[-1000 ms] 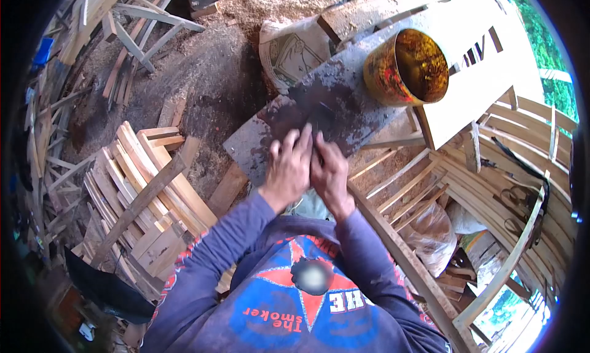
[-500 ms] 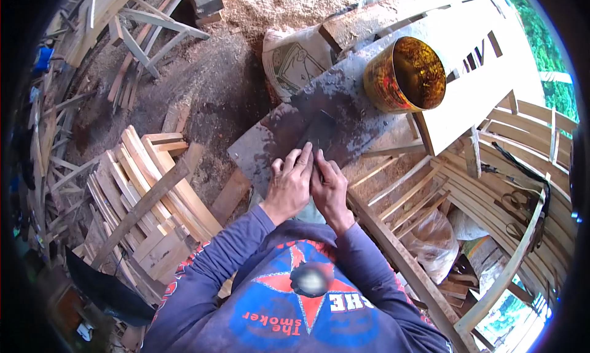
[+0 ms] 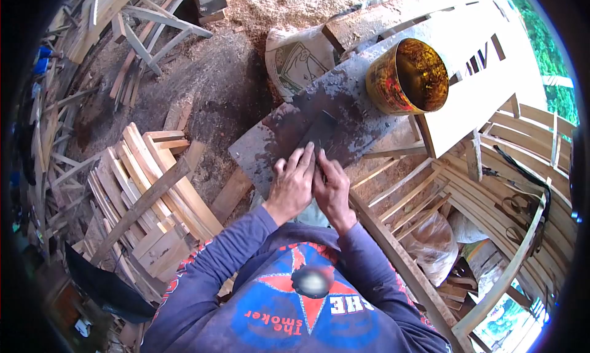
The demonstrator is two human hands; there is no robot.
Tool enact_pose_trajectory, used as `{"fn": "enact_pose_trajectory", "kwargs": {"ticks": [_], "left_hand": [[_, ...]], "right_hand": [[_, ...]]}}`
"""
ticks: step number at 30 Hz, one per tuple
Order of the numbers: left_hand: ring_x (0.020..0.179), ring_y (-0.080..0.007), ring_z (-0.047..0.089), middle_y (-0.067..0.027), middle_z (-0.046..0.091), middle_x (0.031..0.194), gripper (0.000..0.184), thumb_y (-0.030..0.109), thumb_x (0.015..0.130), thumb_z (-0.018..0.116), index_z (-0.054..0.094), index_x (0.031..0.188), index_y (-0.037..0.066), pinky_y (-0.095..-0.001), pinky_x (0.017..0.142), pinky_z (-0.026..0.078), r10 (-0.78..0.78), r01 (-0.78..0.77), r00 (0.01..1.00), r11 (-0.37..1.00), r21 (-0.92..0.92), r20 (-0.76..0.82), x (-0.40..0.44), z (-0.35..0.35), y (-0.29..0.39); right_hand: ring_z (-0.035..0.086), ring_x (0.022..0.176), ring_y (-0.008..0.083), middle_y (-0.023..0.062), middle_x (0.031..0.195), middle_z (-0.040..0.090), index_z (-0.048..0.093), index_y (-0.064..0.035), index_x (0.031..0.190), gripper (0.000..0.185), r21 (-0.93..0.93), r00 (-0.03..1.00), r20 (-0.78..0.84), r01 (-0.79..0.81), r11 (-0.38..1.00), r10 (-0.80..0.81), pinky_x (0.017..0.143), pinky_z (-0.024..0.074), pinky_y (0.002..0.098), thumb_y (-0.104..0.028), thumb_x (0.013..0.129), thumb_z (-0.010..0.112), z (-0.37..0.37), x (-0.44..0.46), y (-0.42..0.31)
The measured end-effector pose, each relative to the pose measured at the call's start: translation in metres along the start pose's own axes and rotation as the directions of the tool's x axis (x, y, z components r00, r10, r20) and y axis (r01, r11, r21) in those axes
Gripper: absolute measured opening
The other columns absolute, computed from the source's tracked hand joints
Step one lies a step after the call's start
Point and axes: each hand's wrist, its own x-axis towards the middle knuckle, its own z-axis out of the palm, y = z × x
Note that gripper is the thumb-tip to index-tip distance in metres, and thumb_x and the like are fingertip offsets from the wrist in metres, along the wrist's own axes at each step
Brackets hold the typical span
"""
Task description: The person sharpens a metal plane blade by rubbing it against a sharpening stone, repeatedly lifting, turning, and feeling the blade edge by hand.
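Note:
A dark, flat, rectangular piece (image 3: 321, 129) lies on a wet, stained board (image 3: 255, 145). My left hand (image 3: 290, 184) presses its outstretched fingertips down at the near end of that piece. Close beside it, my right hand (image 3: 332, 190) is closed with bent fingers at the same end. The fingers cover whatever lies beneath them, so I cannot tell whether the dark piece is a blade or a stone. Farther up the board stands a yellow and red stained bucket (image 3: 384, 82), open at the top, with its inside stained dark yellow.
A printed sack (image 3: 301, 61) sits beyond the board's far edge. Stacked timber strips (image 3: 144, 174) lie to the left. On the right are a wooden slatted frame (image 3: 399, 245) and a clear plastic bag (image 3: 433, 239). Sawdust covers the ground (image 3: 246, 15).
Both hands stay at the near end of the dark piece, with only a slight shift of the fingers. The dark piece shows more sharply now. The bucket stands where it was.

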Motion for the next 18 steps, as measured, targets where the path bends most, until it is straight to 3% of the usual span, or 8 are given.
{"fn": "enact_pose_trajectory", "kwargs": {"ticks": [1,3,4,7,9,10,14,18], "left_hand": [[0.136,-0.0301,0.046,-0.0189,0.046,0.156,0.05,0.015,0.092,0.05,0.06,0.137,-0.005,-0.0473,0.103,0.036,0.001,-0.001,1.0,1.0,-0.004,0.016,0.005,-0.004,-0.002],[0.137,-0.0291,0.045,-0.0183,0.046,0.157,0.058,0.018,0.09,0.053,0.055,0.143,-0.006,-0.0486,0.101,0.033,0.009,-0.009,0.999,1.0,-0.003,0.037,0.022,-0.01,-0.009],[0.137,-0.0294,0.045,-0.0184,0.047,0.157,0.058,0.018,0.09,0.052,0.054,0.143,-0.006,-0.0492,0.101,0.033,-0.007,0.009,0.999,0.999,-0.046,0.047,0.017,-0.013,-0.005],[0.137,-0.0304,0.045,-0.0182,0.048,0.155,0.056,0.015,0.091,0.049,0.054,0.143,-0.005,-0.0486,0.102,0.034,-0.019,0.019,1.0,0.999,-0.038,0.012,-0.001,-0.009,0.006],[0.137,-0.0308,0.045,-0.018,0.048,0.156,0.055,0.016,0.092,0.049,0.054,0.143,-0.004,-0.0495,0.102,0.034,-0.015,0.015,0.999,1.0,-0.015,0.038,0.019,-0.014,-0.002],[0.137,-0.031,0.045,-0.0179,0.048,0.156,0.055,0.016,0.092,0.05,0.054,0.143,-0.004,-0.0495,0.102,0.035,-0.004,0.004,0.999,1.0,-0.013,0.045,0.025,-0.018,-0.006],[0.14,-0.032,0.043,-0.0203,0.045,0.157,0.056,0.016,0.093,0.051,0.053,0.145,-0.005,-0.0521,0.103,0.034,-0.042,0.045,0.998,0.996,-0.073,0.054,-0.008,-0.001,0.005],[0.137,-0.0339,0.044,-0.0193,0.047,0.155,0.049,0.014,0.092,0.049,0.058,0.137,-0.005,-0.0504,0.103,0.034,0.022,-0.022,1.0,1.0,0.007,0.005,0.036,-0.016,-0.014]], "right_hand": [[0.066,0.078,0.0351,0.0216,0.086,0.066,0.066,0.002,0.128,0.038,0.025,0.993,-0.055,0.108,0.994,-0.107,0.069,0.054,0.0411,0.0,0.09,0.065,-0.001,0.013,-0.004],[0.067,0.079,0.0354,0.022,0.087,0.066,0.066,0.0038,0.127,0.037,-0.004,1.0,0.01,0.003,1.0,-0.003,0.069,0.0542,0.0408,0.001,0.09,0.065,-0.005,0.022,-0.013],[0.067,0.078,0.0354,0.0216,0.088,0.066,0.065,0.0038,0.128,0.038,0.045,0.996,-0.034,0.085,0.995,-0.083,0.068,0.0542,0.0406,0.001,0.09,0.065,-0.004,0.015,-0.008],[0.065,0.073,0.0317,0.0199,0.088,0.066,0.067,0.0006,0.129,0.039,0.04,1.0,-0.023,0.014,0.999,-0.013,0.066,0.0533,0.0395,0.001,0.09,0.067,-0.001,-0.001,-0.005],[0.064,0.072,0.0302,0.0197,0.087,0.065,0.067,0.0007,0.129,0.039,0.064,0.993,-0.083,0.094,0.994,-0.089,0.065,0.0525,0.039,0.001,0.09,0.067,0.001,0.017,-0.002],[0.061,0.074,0.0368,0.0209,0.087,0.063,0.065,0.0003,0.128,0.038,0.113,0.995,-0.073,0.076,0.991,-0.068,0.064,0.0504,0.0453,0.004,0.09,0.064,0.0,0.023,-0.009],[0.064,0.069,0.0335,0.0192,0.084,0.063,0.067,-0.0007,0.129,0.04,0.055,0.994,-0.069,0.09,0.994,-0.087,0.064,0.0532,0.0432,0.002,0.089,0.068,0.002,-0.006,0.004],[0.065,0.071,0.0368,0.0205,0.081,0.064,0.067,0.0034,0.126,0.037,0.078,0.981,-0.145,0.139,0.987,-0.127,0.065,0.0542,0.0444,0.002,0.089,0.067,0.007,0.039,-0.007]]}}
